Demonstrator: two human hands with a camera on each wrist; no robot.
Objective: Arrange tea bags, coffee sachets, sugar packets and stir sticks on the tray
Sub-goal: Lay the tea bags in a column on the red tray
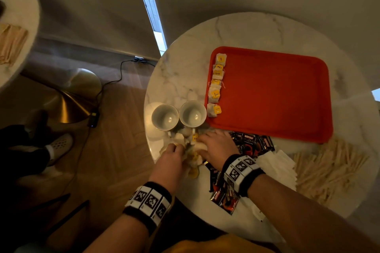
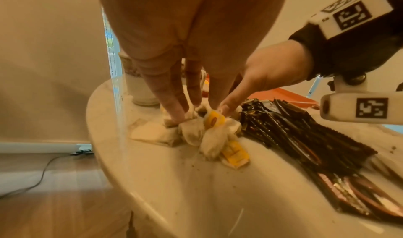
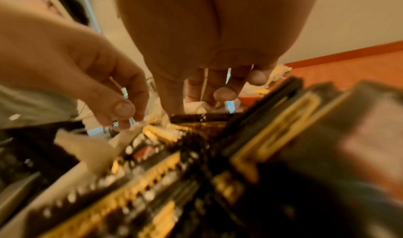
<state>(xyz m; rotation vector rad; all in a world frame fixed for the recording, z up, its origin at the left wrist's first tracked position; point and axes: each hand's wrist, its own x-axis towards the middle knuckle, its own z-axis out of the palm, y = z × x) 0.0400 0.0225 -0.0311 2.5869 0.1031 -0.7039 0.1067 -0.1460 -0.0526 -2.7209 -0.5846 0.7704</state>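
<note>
A red tray (image 1: 277,92) lies on the round marble table, with a column of several yellow-tagged tea bags (image 1: 218,80) along its left edge. A loose pile of tea bags (image 1: 194,157) (image 2: 209,134) sits near the table's front left. My left hand (image 1: 178,147) reaches into the pile and pinches one tea bag's corner (image 3: 130,129) between thumb and finger. My right hand (image 1: 202,145) lies over the pile beside it, thumb (image 2: 225,107) on a yellow tag, fingers curled round a tea bag. Black coffee sachets (image 1: 253,144) (image 2: 294,129) lie under my right wrist.
Two white cups (image 1: 165,117) (image 1: 192,113) stand just behind the pile, left of the tray. White sugar packets (image 1: 275,166) and a heap of wooden stir sticks (image 1: 329,168) lie front right. Another table (image 1: 18,26) and someone's shoe (image 1: 59,146) are at the left.
</note>
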